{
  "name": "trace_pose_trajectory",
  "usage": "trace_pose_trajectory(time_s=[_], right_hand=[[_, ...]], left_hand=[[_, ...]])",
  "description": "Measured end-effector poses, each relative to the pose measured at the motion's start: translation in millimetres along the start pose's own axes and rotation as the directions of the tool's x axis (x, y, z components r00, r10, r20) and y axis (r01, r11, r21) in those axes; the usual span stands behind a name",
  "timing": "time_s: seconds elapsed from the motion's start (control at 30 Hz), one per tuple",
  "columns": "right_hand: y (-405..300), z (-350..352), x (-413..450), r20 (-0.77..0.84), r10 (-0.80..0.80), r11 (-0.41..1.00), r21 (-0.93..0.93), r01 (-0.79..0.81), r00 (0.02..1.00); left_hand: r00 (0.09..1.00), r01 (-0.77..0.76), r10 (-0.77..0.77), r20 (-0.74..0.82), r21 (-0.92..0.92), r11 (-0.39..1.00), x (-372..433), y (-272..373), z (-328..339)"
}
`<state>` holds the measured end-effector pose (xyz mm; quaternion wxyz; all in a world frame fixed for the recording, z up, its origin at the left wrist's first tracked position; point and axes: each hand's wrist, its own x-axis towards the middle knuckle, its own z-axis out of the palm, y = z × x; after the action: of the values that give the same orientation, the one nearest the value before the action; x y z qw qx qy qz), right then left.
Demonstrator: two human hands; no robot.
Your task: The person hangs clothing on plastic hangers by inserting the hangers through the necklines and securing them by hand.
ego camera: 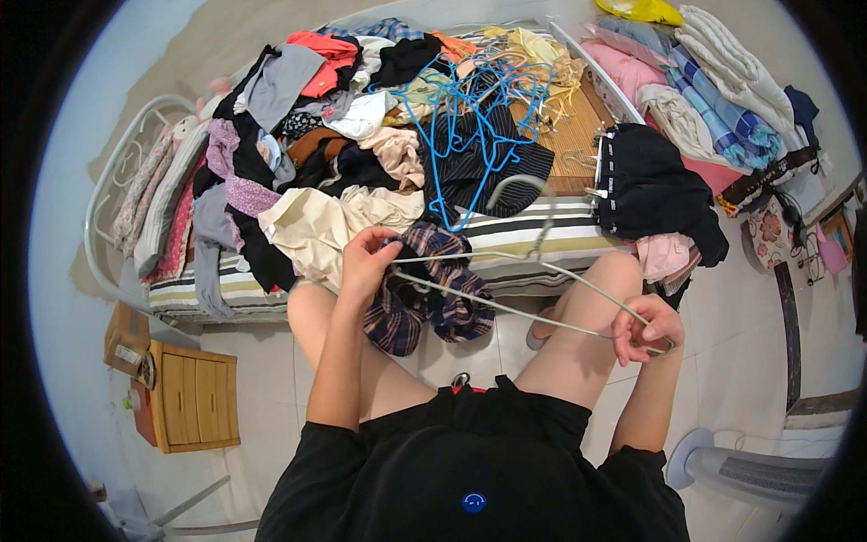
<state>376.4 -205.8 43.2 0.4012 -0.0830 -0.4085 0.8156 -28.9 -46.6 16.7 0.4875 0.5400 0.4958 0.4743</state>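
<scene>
A pale green wire clothes hanger (542, 261) stretches between my two hands over my lap, its hook upward. My left hand (369, 261) pinches a dark plaid garment (433, 284) at the hanger's left end. That garment hangs crumpled between my knees and hides the hanger's tip. On the right, the fingers of my right hand (649, 328) curl around the hanger's other corner. A cream garment (308, 227) lies on the bed edge close to my left hand.
Clothes heap (325, 129) covers the striped bed (521, 223). Blue hangers (474, 129) lie tangled on a black pinstriped garment (528, 159). Black clothes (650, 183) hang from a clip hanger at right. A wooden cabinet (196, 396) stands lower left, a tower fan (758, 471) lower right.
</scene>
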Motion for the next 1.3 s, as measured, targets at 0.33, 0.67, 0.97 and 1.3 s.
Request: trace_pose_trajectory(time_s=[0.33, 0.67, 0.97, 1.3], right_hand=[[-22.6, -0.6, 25.9, 0.03, 0.098, 0.987, -0.133, -0.093, 0.995], [33.3, 9.4, 94.3, -0.009, 0.456, 0.859, -0.258, -0.443, 0.89], [43.3, -3.1, 102.9, 0.181, 0.118, 0.992, 0.015, -0.123, 0.976], [130.6, 42.5, 148.9, -0.335, -0.282, 0.877, -0.471, 0.099, 0.899]], left_hand=[[0.971, -0.084, 0.043, 0.234, 0.169, 0.982, -39.3, 34.2, -16.9], [0.981, -0.122, 0.124, 0.151, -0.02, 0.992, -77.4, 59.9, 19.9], [0.793, -0.61, 0.529, 0.302, 0.393, 0.688, -74.5, 79.3, 10.5], [0.913, -0.344, 0.396, -0.102, 0.334, 0.878, -62.4, 93.2, 11.0]])
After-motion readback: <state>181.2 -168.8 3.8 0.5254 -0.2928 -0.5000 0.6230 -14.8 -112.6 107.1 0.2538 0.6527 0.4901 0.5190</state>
